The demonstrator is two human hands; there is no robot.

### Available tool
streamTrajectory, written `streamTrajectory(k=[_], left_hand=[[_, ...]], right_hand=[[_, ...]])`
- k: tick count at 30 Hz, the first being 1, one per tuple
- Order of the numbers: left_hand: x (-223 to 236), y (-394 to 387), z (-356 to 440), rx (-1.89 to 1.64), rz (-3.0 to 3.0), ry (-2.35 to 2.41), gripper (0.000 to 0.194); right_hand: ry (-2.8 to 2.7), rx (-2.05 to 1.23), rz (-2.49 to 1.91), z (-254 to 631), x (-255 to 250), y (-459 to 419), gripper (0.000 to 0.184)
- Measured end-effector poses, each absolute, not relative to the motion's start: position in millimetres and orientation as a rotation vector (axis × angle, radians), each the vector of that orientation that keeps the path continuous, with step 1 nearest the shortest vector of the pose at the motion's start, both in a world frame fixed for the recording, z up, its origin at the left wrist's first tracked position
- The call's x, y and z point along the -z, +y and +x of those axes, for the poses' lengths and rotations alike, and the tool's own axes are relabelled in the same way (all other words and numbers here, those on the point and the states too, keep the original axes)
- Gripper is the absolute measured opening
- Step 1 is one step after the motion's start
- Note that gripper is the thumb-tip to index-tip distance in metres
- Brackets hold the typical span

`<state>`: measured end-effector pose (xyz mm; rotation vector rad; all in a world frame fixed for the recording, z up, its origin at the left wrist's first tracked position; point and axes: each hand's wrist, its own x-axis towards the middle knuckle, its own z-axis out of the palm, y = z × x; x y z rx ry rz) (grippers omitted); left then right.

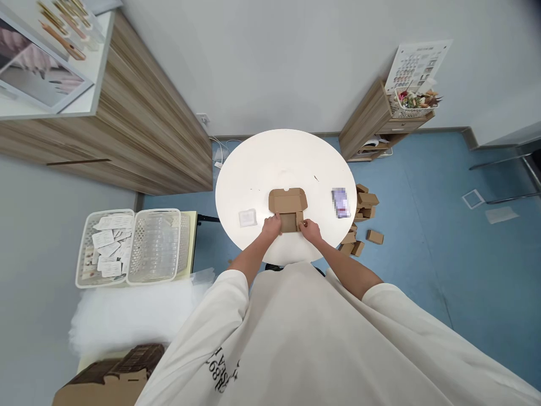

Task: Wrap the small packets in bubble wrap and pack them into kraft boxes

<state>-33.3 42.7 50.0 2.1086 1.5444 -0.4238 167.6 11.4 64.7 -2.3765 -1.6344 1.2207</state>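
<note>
A small brown cardboard box (288,206) lies on the round white table (270,163), its lid flap open toward the far side. My left hand (271,226) grips the box's near left corner with curled fingers. My right hand (310,228) pinches the near right side of the same box. A small clear packet (247,217) lies on the table to the left of my left hand. A blurred purple-white item (340,203) rests near the table's right edge.
Several folded brown boxes (362,217) are piled on the blue floor right of the table. Two white mesh baskets (131,245) with paper slips stand at left, above white padding (127,316). An open carton (110,378) sits at lower left. Wooden cabinets stand at far left and back right.
</note>
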Motion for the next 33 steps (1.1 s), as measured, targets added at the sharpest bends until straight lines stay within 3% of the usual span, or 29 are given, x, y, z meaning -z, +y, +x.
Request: streamTrajectory(k=[11, 26, 29, 33], left_hand=[[-51, 42, -30, 0.447, 2.093, 1.562, 0.104], [-52, 42, -29, 0.448, 2.102, 1.558, 0.101], [-52, 42, -30, 0.455, 2.11, 1.558, 0.102], [-54, 41, -31, 0.431, 2.131, 1.555, 0.103]], right_hand=[[-1.851, -1.101, -2.629, 162, -60, 38, 0.03], [-2.121, -0.97, -2.523, 167, -63, 31, 0.027], [-2.133, -0.931, -2.411, 169, -70, 24, 0.037], [-2.265, -0.937, -2.284, 165, -76, 23, 0.071]])
